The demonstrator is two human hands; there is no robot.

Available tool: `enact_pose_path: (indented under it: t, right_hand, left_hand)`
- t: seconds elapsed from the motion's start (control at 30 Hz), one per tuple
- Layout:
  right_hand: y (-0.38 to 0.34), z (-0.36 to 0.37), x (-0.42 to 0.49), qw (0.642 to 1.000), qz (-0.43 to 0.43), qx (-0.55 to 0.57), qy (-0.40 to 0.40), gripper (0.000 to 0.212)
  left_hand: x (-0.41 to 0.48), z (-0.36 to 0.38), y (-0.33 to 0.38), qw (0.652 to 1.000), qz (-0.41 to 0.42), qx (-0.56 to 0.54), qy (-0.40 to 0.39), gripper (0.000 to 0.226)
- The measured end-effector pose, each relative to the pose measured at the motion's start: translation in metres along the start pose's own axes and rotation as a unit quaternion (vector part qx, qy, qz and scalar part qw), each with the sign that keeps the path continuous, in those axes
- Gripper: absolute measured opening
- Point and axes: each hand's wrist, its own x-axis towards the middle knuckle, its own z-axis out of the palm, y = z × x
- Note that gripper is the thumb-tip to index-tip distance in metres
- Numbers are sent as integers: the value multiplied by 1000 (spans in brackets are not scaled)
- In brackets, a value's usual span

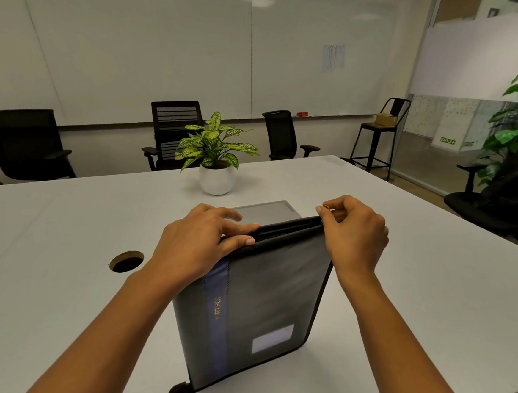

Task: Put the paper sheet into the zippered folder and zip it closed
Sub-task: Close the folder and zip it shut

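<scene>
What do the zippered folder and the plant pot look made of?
The zippered folder looks like woven fabric or nylon: matte dark grey, blue strip, bowing softly without glare. The plant pot is probably glazed ceramic: smooth, white, faint sheen.

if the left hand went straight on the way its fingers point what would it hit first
Likely the right hand, pinching the zipper pull at the folder's right corner; the left hand points its fingers along the top edge toward it.
</scene>
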Motion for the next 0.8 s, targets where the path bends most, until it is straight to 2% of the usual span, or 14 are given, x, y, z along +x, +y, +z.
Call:
enact_pose_path:
  t: [0.17,0.3,0.47,0.63,0.8]
  right_hand:
    - [16,-7,11,999,39,13,-9,18]
    - [32,-9,19,990,121,60,-33,18]
    - [50,-9,19,949,254,149,-111,14]
    - [33,-12,29,947,234,184,-121,10]
    - [16,-12,30,968,178,144,-107,10]
  left_hand:
    - [-3,0,2,1000,-3,16,-1,61]
    - [-4,0,3,999,-6,32,-5,64]
    - [-5,0,3,1000,-9,27,-5,63]
    - [-5,0,4,1000,-13,21,-3,63]
    - [-7,0,6,1000,-16,11,-1,59]
